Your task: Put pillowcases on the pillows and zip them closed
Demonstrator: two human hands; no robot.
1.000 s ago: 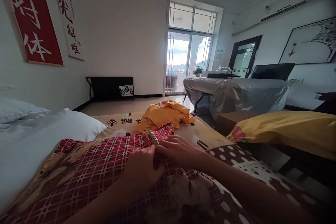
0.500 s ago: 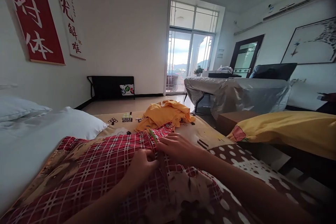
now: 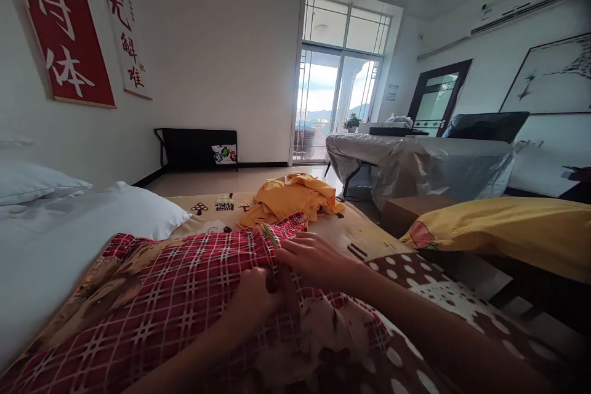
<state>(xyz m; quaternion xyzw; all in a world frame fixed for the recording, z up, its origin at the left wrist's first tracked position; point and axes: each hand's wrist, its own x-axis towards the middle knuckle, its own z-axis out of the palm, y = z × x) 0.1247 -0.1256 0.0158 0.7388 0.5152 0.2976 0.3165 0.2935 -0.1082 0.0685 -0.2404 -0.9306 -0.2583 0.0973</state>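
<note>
A red plaid pillowcase (image 3: 184, 277) with a brown animal print lies across the bed in front of me, looking filled out. Along its opening edge runs a green strip (image 3: 269, 236) that looks like a zip. My left hand (image 3: 256, 298) is closed on the fabric by this edge, thumb and fingers pinched together. Just beyond it, my right hand (image 3: 316, 258) bends its fingers over the same edge and grips the cloth. The two hands are close together, and what lies under their fingertips is hidden.
White pillows (image 3: 138, 212) lie at the left. A crumpled orange cloth (image 3: 293, 197) rests on the patterned bedsheet (image 3: 364, 237) beyond the pillowcase. To the right is a yellow pillow (image 3: 512, 228), near a cardboard box (image 3: 410, 209). A plastic-covered table (image 3: 443, 163) stands farther back.
My left hand has shifted slightly right and down along the edge. The right hand stays nearly in place on the cloth. The camera view has tilted a little.
</note>
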